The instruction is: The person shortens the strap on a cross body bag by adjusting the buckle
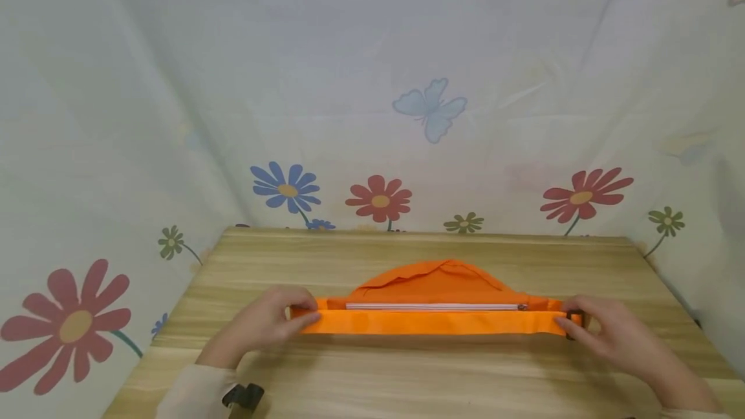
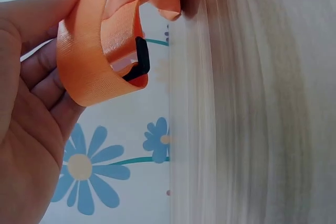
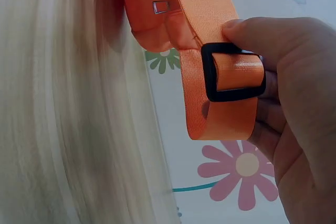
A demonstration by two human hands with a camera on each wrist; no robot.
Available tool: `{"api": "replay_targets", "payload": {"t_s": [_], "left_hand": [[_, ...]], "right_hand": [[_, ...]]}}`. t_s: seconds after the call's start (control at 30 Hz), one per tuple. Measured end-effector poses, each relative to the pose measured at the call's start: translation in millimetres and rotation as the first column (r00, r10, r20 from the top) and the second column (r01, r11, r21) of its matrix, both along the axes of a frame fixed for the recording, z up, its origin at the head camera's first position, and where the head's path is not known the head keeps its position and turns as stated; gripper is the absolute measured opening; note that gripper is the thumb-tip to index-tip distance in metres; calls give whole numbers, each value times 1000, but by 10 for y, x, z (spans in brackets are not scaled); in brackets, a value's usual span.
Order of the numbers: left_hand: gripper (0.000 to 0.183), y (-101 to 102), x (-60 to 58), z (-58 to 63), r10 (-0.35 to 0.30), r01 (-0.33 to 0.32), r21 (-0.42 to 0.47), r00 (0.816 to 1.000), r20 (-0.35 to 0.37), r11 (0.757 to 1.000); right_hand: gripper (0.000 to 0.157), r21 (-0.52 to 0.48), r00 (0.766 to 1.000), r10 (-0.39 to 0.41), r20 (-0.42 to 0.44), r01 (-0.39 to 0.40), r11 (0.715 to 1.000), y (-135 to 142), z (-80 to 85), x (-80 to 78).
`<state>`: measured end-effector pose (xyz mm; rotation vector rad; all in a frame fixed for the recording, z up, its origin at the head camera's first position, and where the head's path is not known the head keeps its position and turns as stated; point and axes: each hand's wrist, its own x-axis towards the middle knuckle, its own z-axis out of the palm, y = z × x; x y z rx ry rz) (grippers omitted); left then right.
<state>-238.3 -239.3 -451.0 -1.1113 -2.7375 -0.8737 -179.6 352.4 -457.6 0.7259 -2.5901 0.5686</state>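
An orange waist bag (image 1: 442, 282) is held up over the table, its strap (image 1: 431, 322) stretched straight across the front. Behind the strap runs a white zipper (image 1: 431, 307) with its pull near the right end. My left hand (image 1: 264, 322) pinches the strap's left bend between thumb and fingers. A black plastic clip (image 2: 142, 59) shows inside that loop in the left wrist view. At the other end, my right hand (image 1: 619, 338) pinches the strap by the thumb, right beside a black rectangular slider buckle (image 3: 209, 72). The bag's bulging body curves up on the far side.
The wood-grain table (image 1: 372, 380) spreads under both hands. Behind it and at the sides hangs a pale cloth (image 1: 326, 70) printed with flowers and a blue butterfly. A black strap (image 1: 243, 396) sits by the left sleeve.
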Motion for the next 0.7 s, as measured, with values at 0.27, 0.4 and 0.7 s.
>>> {"api": "replay_targets", "payload": {"t_s": [0.27, 0.4, 0.7], "left_hand": [[5, -24, -70, 31, 12, -10, -41, 998, 64, 999], [5, -44, -105, 2, -18, 22, -50, 997, 74, 998], [7, -77, -131, -125, -109, 112, -44, 992, 64, 993]], "right_hand": [[33, -31, 997, 47, 56, -45, 999, 67, -37, -50], [33, -34, 990, 101, 95, -98, 995, 90, -92, -67], [26, 19, 967, 197, 162, -203, 979, 109, -203, -117]]}}
